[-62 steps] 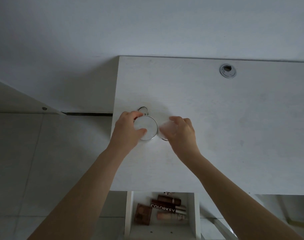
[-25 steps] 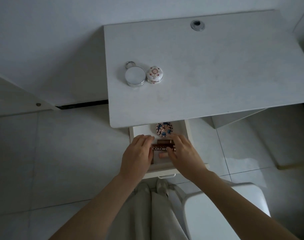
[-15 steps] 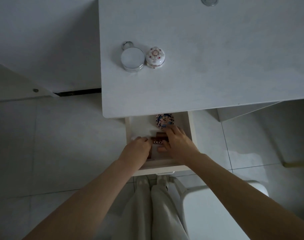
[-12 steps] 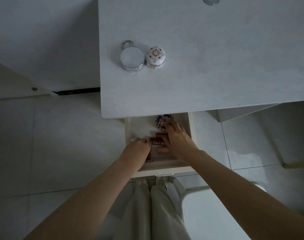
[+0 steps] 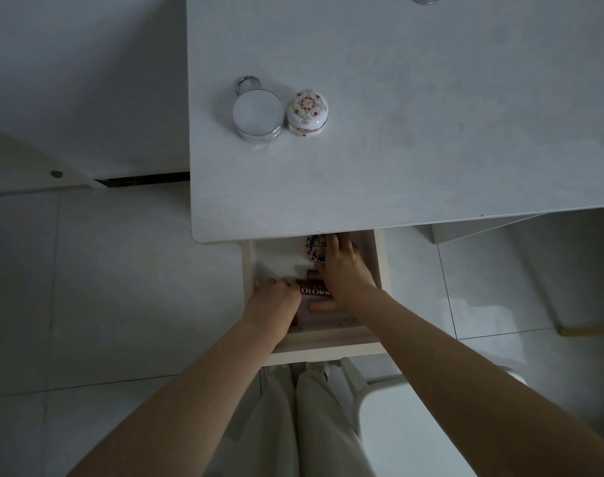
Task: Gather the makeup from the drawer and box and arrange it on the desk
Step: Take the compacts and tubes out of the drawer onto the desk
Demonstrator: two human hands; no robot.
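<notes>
Setting: pale worktop (image 5: pixel 397 149) over a tiled floor, with its drawer (image 5: pixel 328 342) pulled open towards the person.
Already arranged: a silver round compact with a ring (image 5: pixel 258 113) and a porcelain floral pot (image 5: pixel 306 111) sit touching each other on the worktop, well beyond both hands.
Just changed: seconds ago both hands were on the worktop at those two pieces; they are now down in the drawer. In the last half second the right hand (image 5: pixel 342 266) slid off the brown lettered box (image 5: pixel 316 291) and forward.
Meaning for the task: the first pair looks placed, and a second pick-up from the drawer is starting.
Right hand: fingers fairly straight, laid over the blue patterned compact (image 5: pixel 312 247), not closed round it; fingertips reach the worktop's edge.
Left hand (image 5: pixel 276 297): fingers curled at the left end of the brown lettered box; I cannot tell whether they hold anything.
Between the hands: the brown lettered box, touching the left knuckles, just behind the right palm.
Nearer the wrists: a pink tube (image 5: pixel 323 306) lies just behind that box.
Left to gather: everything in the drawer; no separate box is in view.
</notes>
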